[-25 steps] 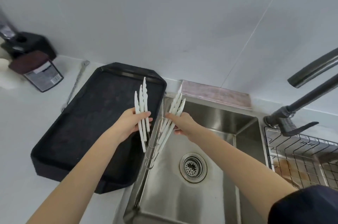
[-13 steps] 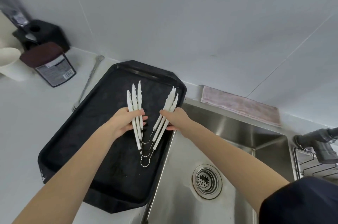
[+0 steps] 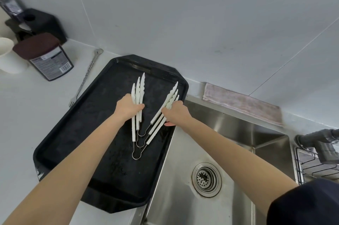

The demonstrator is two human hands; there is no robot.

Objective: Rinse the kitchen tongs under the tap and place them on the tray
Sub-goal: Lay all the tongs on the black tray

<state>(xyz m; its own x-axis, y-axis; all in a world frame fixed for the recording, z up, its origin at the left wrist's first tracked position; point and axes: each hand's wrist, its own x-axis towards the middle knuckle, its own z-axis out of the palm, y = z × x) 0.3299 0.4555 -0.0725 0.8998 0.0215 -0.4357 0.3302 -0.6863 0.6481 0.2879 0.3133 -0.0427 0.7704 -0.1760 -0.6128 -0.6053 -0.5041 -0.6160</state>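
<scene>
Three white plastic kitchen tongs with wire loop ends [image 3: 145, 123], splayed in a V, have moved from above the steel sink [image 3: 229, 151] onto the black rectangular tray [image 3: 77, 138]. The left hand [image 3: 127, 108] at 10 o'clock and the right hand [image 3: 176, 113] at 2 o'clock each curl fingers around one set of arms. Placement looks nearly complete; only release remains.

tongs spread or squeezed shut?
Spread. The tongs form a V over the tray: left hand holds one side, right hand the other.
</scene>
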